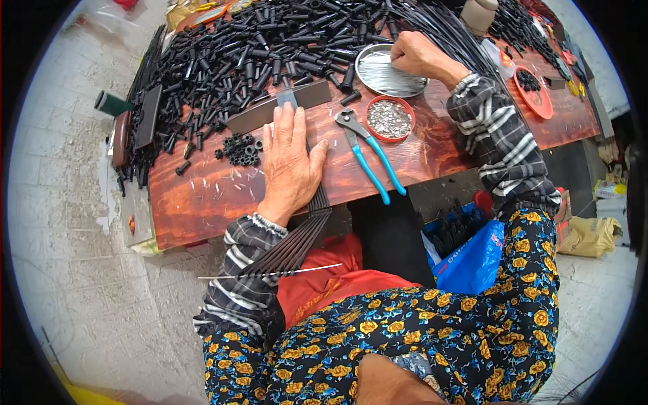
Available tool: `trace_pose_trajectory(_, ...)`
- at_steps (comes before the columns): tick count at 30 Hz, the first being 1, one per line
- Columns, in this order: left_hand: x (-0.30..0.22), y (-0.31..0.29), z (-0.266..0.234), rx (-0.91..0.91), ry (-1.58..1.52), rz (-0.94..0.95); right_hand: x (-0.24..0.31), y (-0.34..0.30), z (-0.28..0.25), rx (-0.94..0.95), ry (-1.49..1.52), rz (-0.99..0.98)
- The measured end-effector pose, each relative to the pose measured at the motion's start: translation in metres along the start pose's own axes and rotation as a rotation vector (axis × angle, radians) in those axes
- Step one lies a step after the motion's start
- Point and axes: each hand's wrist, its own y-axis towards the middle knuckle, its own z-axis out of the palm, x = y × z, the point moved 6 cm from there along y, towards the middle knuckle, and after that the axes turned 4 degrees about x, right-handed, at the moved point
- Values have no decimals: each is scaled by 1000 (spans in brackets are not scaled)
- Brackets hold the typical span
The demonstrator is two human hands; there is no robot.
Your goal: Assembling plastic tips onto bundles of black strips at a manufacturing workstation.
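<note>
My left hand lies flat with fingers stretched out, on a bundle of dark narrow strips that fan out over the table's edge toward my lap. A thin pale rod crosses their lower ends. The fingertips touch a grey piece at the middle of a long brown bar. My right hand is closed at the rim of a round metal dish of thin silvery wires; what its fingers hold is hidden. Blue-handled pliers lie between the hands, beside a red-rimmed dish of small metal pieces.
A large heap of black bolt-like parts covers the back of the reddish wooden table. Small black rings lie left of my left hand. On the right is an orange dish; a blue bag hangs below the table.
</note>
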Motion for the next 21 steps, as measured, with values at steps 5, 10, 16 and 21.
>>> trace_pose_trajectory(5,2,-1,-4,21,16,-33,2,1,-6,95,141,75)
trace_pose_trajectory(10,4,-2,-3,34,14,-33,16,-4,-14,154,368,173)
trace_pose_trajectory(16,-4,3,-1,19,-4,-20,80,11,-2,90,299,-306)
trace_pose_trajectory(21,1,-1,0,41,31,-35,120,37,26,151,212,-368)
